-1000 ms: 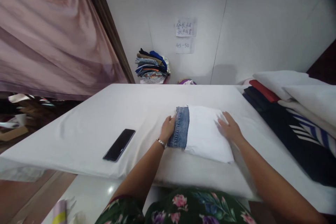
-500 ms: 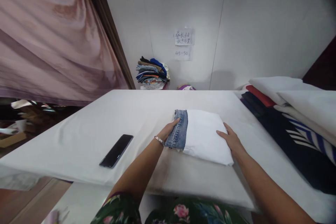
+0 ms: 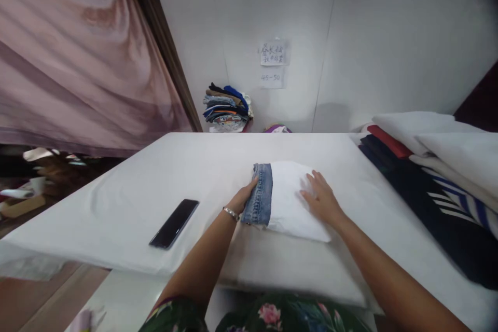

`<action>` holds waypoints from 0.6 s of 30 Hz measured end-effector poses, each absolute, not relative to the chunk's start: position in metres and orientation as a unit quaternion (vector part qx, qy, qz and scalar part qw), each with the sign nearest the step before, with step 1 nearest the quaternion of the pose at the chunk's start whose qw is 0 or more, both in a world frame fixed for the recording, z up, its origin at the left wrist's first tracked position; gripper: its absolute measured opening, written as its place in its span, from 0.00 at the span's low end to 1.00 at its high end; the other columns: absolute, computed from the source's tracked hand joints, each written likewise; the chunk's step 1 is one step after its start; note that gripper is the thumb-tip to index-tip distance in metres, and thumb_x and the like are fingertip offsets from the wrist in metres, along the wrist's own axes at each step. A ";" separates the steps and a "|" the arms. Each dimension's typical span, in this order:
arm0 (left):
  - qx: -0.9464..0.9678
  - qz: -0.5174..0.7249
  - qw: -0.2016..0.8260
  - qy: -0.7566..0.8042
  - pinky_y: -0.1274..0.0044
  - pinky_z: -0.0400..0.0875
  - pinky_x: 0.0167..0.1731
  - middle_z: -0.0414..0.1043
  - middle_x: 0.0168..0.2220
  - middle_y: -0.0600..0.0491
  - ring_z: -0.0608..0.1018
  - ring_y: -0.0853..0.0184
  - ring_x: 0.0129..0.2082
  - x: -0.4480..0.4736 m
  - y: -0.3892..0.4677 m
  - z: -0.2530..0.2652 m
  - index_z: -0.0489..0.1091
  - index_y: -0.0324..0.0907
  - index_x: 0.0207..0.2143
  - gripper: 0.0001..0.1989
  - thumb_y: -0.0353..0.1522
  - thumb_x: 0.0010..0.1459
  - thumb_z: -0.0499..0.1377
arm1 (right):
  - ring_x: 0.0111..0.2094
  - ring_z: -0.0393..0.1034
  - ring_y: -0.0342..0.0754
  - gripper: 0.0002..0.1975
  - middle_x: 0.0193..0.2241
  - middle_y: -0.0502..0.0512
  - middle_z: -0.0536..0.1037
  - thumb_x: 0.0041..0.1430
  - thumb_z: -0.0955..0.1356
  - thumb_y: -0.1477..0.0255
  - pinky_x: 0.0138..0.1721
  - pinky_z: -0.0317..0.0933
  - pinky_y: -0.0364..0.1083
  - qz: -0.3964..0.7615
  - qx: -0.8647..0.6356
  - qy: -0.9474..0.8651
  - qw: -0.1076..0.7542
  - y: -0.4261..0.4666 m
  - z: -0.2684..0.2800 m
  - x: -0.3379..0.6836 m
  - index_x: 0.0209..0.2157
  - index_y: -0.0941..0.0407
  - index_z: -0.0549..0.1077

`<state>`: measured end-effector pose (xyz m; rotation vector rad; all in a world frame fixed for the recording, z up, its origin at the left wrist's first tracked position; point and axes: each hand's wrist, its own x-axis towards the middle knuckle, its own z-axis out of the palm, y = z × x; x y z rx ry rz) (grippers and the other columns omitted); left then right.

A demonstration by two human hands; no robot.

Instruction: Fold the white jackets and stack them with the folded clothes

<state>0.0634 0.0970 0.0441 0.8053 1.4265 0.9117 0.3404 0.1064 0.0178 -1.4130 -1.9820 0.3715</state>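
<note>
A folded blue denim garment (image 3: pixel 260 198) lies near the front of the white-covered table, its stitched edge to the left. A plain white sheet (image 3: pixel 287 199), paper or cloth, covers the rest of it on the right. My left hand (image 3: pixel 246 196) grips the denim edge, with the thumb on top and the other fingers hidden beneath. Over the right part of the white sheet, my right hand (image 3: pixel 321 199) rests palm down with its fingers spread, grasping nothing.
A black phone (image 3: pixel 174 223) lies to the left on the white table cover (image 3: pixel 128 187). Folded clothes (image 3: pixel 420 197) and white sheets (image 3: pixel 467 158) are piled along the right. Against the back wall stands a stack of clothes (image 3: pixel 227 106). A pink curtain (image 3: pixel 78 52) hangs at left.
My right hand has moved left from the right end of the white sheet onto its top, with fingers now spread. The left hand and the denim garment have shifted slightly left.
</note>
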 end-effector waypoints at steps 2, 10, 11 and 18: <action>0.298 0.391 0.657 0.572 0.73 0.74 0.42 0.80 0.35 0.45 0.81 0.60 0.39 0.064 0.095 0.048 0.72 0.33 0.44 0.26 0.48 0.62 0.52 | 0.69 0.37 0.58 0.33 0.68 0.62 0.50 0.62 0.61 0.54 0.65 0.38 0.62 0.125 -0.516 -0.797 0.287 0.103 0.026 0.324 0.64 0.56 0.59; 0.219 0.323 0.730 0.560 0.69 0.79 0.37 0.80 0.32 0.47 0.82 0.55 0.34 0.062 0.100 0.055 0.68 0.35 0.53 0.24 0.40 0.57 0.61 | 0.69 0.35 0.60 0.36 0.68 0.65 0.48 0.64 0.58 0.50 0.65 0.28 0.64 0.154 -0.499 -0.838 0.158 0.093 0.021 0.291 0.66 0.57 0.54; 0.222 0.321 0.721 0.572 0.69 0.79 0.36 0.80 0.31 0.47 0.83 0.55 0.33 0.064 0.102 0.058 0.67 0.35 0.54 0.25 0.38 0.57 0.61 | 0.69 0.35 0.60 0.36 0.68 0.65 0.48 0.64 0.58 0.50 0.65 0.28 0.65 0.165 -0.496 -0.836 0.164 0.094 0.023 0.292 0.66 0.57 0.53; 0.227 0.377 0.696 0.567 0.66 0.81 0.32 0.81 0.32 0.50 0.83 0.55 0.34 0.087 0.106 0.098 0.66 0.46 0.57 0.23 0.38 0.60 0.56 | 0.69 0.36 0.58 0.38 0.68 0.59 0.48 0.60 0.61 0.47 0.66 0.30 0.63 0.313 -0.448 -0.787 0.287 0.097 0.062 0.300 0.66 0.51 0.53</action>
